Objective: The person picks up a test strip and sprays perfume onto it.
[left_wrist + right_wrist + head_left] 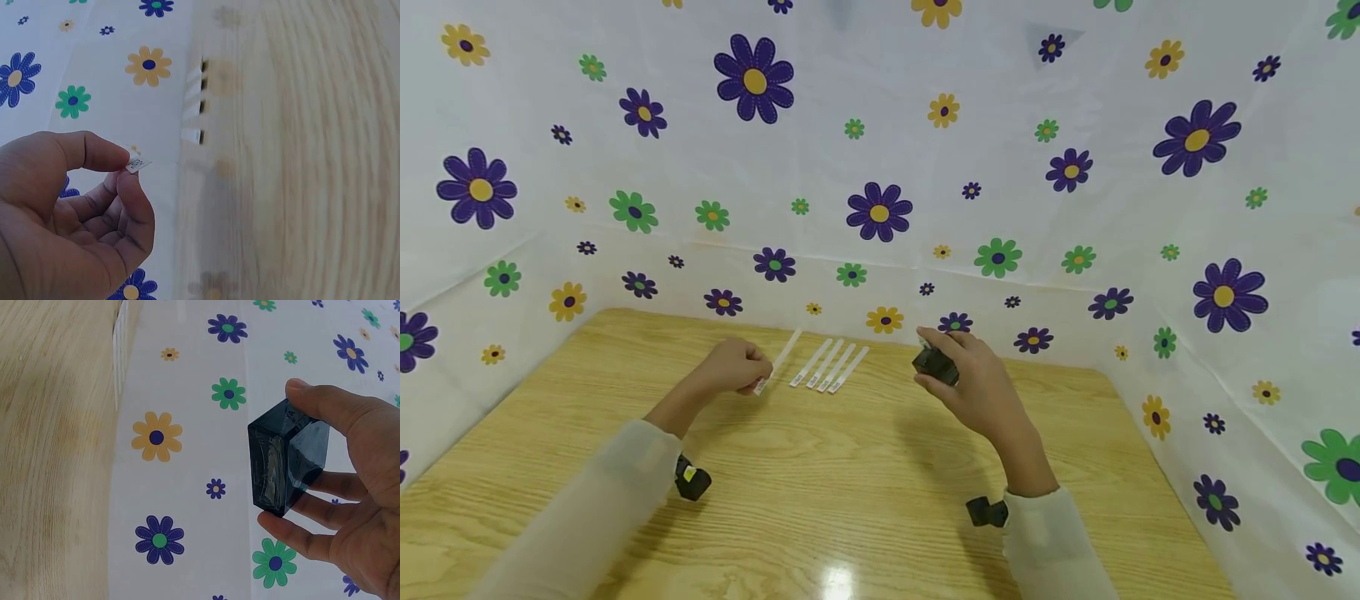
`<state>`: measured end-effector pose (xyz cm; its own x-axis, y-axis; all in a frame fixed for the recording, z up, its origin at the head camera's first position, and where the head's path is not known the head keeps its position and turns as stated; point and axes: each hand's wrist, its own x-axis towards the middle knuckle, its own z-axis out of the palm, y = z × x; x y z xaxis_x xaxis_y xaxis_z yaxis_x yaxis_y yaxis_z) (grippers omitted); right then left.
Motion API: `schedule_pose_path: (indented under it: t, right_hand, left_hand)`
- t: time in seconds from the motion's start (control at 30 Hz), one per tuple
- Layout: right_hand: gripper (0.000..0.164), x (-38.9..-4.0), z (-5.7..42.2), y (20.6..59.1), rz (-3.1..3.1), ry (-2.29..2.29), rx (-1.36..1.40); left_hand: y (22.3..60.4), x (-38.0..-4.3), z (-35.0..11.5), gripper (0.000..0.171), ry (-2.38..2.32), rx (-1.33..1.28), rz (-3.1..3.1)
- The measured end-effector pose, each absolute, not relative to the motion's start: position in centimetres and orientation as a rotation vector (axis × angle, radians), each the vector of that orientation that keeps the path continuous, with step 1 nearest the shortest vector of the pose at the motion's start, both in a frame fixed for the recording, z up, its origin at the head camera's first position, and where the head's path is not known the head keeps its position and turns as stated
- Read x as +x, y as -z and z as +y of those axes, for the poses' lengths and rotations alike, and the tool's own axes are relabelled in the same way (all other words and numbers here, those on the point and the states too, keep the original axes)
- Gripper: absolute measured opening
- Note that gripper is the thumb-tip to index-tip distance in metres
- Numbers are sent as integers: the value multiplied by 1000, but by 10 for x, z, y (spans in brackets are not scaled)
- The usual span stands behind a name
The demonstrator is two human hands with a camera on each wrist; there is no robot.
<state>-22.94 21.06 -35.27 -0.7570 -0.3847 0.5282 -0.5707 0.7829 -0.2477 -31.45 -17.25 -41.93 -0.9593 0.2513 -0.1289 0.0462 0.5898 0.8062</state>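
My left hand [730,367] pinches the printed lower end of a white paper strip [787,350] between thumb and forefinger. In the left wrist view that printed end [137,164] sticks out of the fingertips, while the other fingers are curled. My right hand [973,379] grips a dark, see-through faceted glass bottle [281,462], raised above the table to the right of the strips. One finger lies over the bottle's top in the head view, and a small pale part shows beneath it. Between the hands, several more white strips [827,367] lie side by side with printed ends toward me.
The wooden table [820,483] reaches back to a white flower-print cloth [820,167] that hangs behind it and along both sides. A black wrist camera [691,479] sits at the left sleeve, another black camera [987,512] at the right sleeve.
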Motion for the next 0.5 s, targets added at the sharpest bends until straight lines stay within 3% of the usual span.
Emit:
schedule_pose_path:
  t: [0.5]
  right_hand:
    - [64, -230, 210, 355, -2508, -562, 727]
  left_hand:
    - [414, -310, -130, 17, -1432, 339, 2541]
